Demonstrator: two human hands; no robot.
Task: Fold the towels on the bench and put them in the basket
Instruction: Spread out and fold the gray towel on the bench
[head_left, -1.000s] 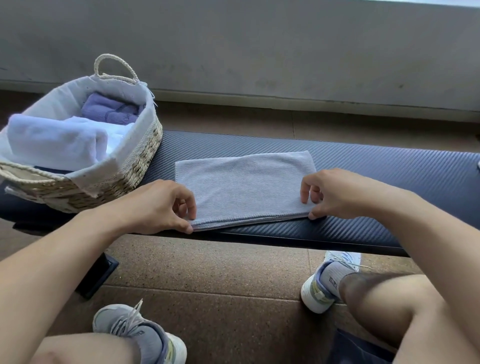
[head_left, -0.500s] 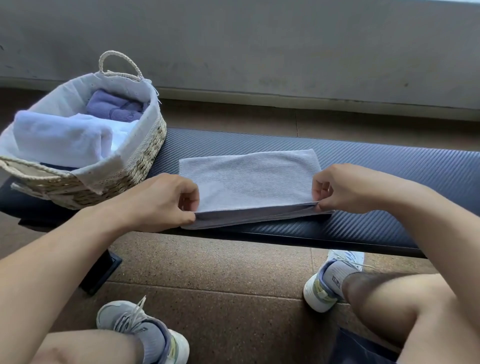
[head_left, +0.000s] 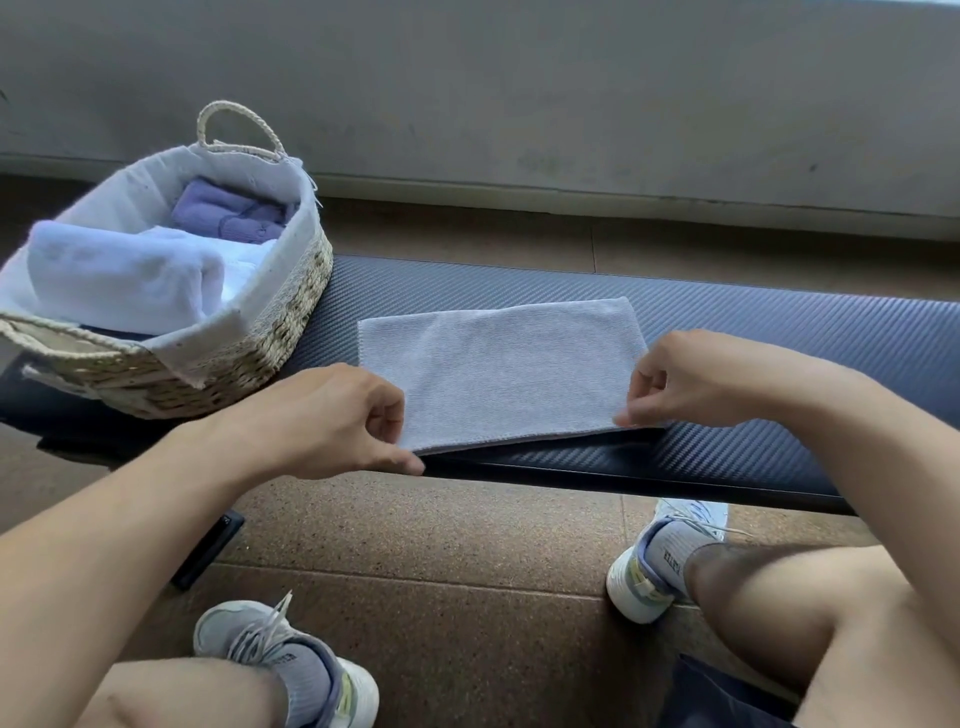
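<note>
A seated person folds a pale grey, flat-woven rectangular towel (head_left: 498, 374) on a long dark padded bench with a ribbed, carbon-weave cover (head_left: 779, 364). The left hand (head_left: 317, 421) pinches the towel's near left corner between thumb and forefinger; the right hand (head_left: 696, 384) pinches the near right corner the same way, and the near edge is raised slightly off the bench while the far edge lies flat. The fold appears to be mid-way: the cloth is already layered, and the next move likely calls for carrying both pinched corners evenly toward the far edge so the layers line up. At the bench's left end, just beside the towel, stands an oval woven straw basket with a white cloth liner (head_left: 291, 291), holding a folded white towel (head_left: 119, 280) and a folded lavender towel (head_left: 228, 213).
</note>
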